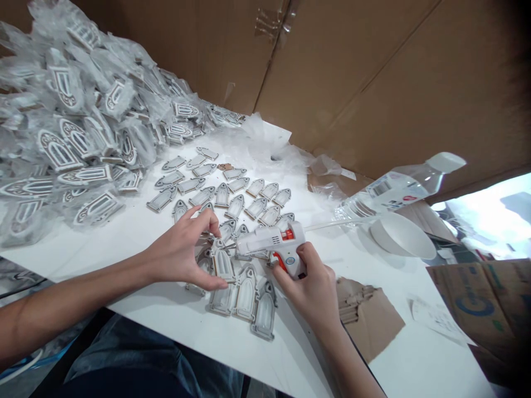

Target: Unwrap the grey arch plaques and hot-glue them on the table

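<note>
My right hand [312, 284] is wrapped round the grip of a white glue gun [265, 241] with an orange trigger. A long glue stick [338, 223] juts from its back end. The nozzle points left, at the top of a small arched window-shaped piece [223, 264]. My left hand [188, 249] holds that piece between thumb and fingers, one at each end. Beneath and in front of it, more arched pieces [264, 312] lie side by side on the white table [166, 309]. Several others [235, 207] are spread out beyond my hands.
A high heap of plastic-wrapped arched pieces [83, 121] fills the left side. To the right are a clear bottle [398, 185] tipped over at a slant, a white bowl [402, 236] and torn cardboard [369, 318]. Tall cardboard [332, 66] walls off the back.
</note>
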The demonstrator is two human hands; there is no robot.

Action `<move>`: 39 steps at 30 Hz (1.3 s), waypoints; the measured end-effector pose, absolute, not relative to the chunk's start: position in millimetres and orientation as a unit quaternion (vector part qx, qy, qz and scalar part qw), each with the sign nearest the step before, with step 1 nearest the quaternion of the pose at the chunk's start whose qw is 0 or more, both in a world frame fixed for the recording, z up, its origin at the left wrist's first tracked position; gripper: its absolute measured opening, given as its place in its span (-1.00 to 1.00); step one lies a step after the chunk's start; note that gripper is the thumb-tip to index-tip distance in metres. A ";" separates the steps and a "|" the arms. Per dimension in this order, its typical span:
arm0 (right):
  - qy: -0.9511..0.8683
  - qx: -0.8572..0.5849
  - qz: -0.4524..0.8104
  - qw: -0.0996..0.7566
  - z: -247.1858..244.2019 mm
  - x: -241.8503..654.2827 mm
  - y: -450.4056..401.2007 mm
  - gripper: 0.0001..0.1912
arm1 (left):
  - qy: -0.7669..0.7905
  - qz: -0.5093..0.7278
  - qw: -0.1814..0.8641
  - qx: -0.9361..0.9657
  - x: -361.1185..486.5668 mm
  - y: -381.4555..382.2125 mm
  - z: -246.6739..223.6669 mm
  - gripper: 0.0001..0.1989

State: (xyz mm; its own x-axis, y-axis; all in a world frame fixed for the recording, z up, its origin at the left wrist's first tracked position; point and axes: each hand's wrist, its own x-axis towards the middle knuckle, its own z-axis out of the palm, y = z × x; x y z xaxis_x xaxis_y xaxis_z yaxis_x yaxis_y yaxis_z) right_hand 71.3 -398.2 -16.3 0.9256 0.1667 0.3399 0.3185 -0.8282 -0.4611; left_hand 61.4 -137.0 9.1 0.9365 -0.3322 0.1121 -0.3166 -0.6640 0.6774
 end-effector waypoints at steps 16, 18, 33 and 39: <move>-0.105 -0.949 -0.186 0.230 -16.2 71.6 -399.5 -0.69 | -0.198 0.014 0.368 0.908 61.3 -134.4 7.0 -0.35; -0.102 -0.949 -0.186 0.232 -16.4 71.4 -400.1 -0.68 | -0.202 0.041 0.351 0.914 62.1 -132.9 5.8 -0.35; -0.112 -0.943 -0.219 0.224 -17.0 74.2 -402.2 -0.65 | -0.257 0.175 0.214 0.926 68.2 -124.9 -3.5 -0.35; -0.134 -0.940 -0.220 0.226 -20.3 74.2 -402.0 -0.65 | -0.309 0.203 0.235 0.899 70.0 -126.2 -4.5 -0.48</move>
